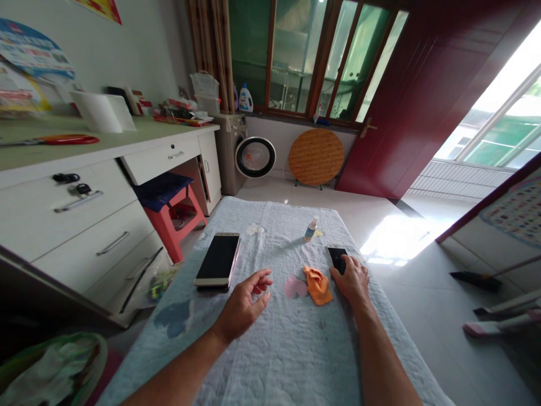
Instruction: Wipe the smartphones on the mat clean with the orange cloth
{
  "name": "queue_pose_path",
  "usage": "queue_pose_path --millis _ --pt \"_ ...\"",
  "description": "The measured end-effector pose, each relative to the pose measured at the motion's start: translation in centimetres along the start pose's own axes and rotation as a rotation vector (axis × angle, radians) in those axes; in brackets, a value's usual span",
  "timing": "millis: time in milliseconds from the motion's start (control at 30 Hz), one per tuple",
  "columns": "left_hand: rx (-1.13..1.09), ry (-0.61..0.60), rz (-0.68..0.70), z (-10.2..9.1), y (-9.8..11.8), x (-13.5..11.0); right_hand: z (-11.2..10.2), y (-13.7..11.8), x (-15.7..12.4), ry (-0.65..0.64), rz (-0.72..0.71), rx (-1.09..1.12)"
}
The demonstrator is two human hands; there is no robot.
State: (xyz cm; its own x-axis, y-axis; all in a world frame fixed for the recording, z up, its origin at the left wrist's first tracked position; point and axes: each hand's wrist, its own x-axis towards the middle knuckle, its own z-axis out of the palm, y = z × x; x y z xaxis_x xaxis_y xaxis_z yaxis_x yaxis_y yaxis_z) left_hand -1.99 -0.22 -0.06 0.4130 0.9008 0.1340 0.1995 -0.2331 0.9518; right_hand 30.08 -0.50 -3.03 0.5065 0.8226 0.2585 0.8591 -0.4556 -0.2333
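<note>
Forearms [181, 369] over a quilted cover [291, 355], right hand [354, 279] on a small phone [337, 258]

Left of centre in the frame, our left hand [247, 299] is empty, thumb and fingers apart. Right of centre, an orange cloth [318, 287] lies beside our right hand, whose fingers touch the small phone; we cannot tell whether they clamp it. We judge this phone light, stiff and slick, its glass fragile, best held by its long edges. Beyond, just right of mid-frame, stands a bottle [310, 230].

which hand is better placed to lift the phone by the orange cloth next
Probably the right hand: it is touching that phone, while the left hand looks empty but is farther off, beyond the orange cloth.
</note>
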Motion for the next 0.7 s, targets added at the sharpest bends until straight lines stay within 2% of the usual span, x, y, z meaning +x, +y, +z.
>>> queue_pose_path --millis 233,700 --pt "-0.004 -0.067 -0.023 0.03 -0.13 0.1 -0.1 -0.25 -0.11 -0.006 0.03 -0.01" --pt "0.04 -0.073 0.001 0.03 -0.44 0.05 -0.55 -0.85 0.0 -0.069 0.096 -0.018"
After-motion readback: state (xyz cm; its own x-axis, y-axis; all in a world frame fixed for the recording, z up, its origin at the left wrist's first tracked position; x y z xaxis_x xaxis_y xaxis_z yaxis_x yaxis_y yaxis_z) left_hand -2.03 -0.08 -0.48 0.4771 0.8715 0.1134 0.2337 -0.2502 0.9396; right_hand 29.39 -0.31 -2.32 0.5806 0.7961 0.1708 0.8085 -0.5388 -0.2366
